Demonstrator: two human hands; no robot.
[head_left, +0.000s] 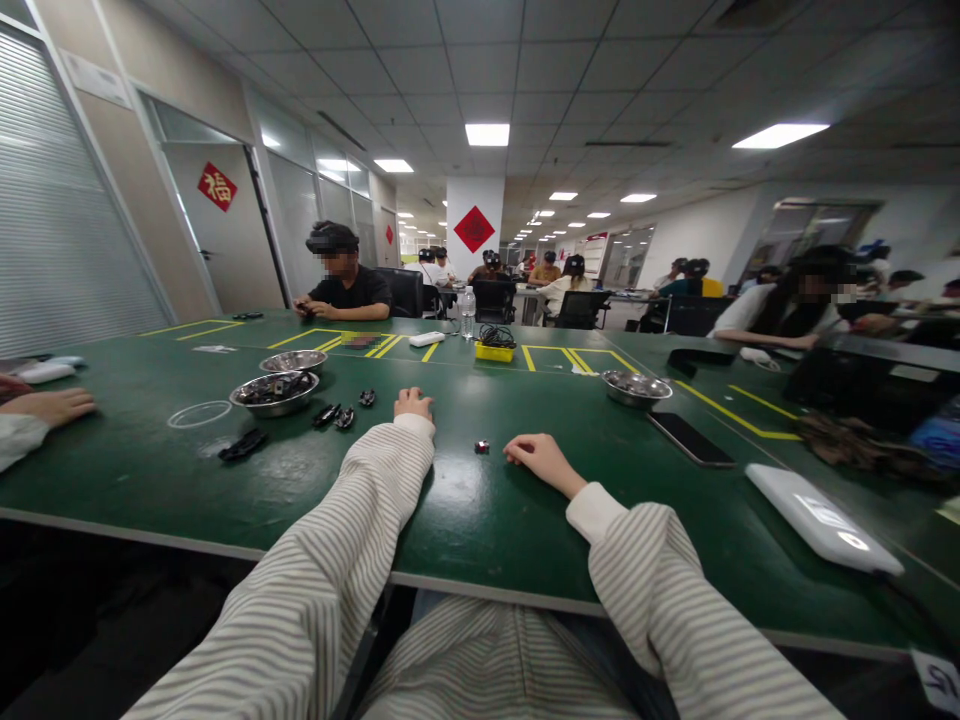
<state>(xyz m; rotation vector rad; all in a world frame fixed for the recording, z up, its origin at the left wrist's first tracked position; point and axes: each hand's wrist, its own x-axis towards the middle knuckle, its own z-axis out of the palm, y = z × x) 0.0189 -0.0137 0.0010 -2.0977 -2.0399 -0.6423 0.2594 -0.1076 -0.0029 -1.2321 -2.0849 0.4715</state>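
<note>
On the green table (457, 530), a small dark part with red and shiny spots (481, 447) lies between my two hands. My left hand (413, 402) rests palm down beyond it, slightly to the left, fingers apart, with nothing visible in them. Just right of the small part is my right hand (545, 460), its fingers bent together and no object showing in them. It does not touch the part. Left of my left hand lie several black plastic pieces (344, 418). A larger black piece (243, 445) sits nearer the table's front edge.
A metal bowl of dark parts (275, 393) stands left, another bowl (292, 361) behind it. To the right are a metal bowl (636, 388), a phone (691, 438) and a white power bank (821, 517). A yellow box (494, 351) holds cables. Another person's hand (60, 404) rests far left.
</note>
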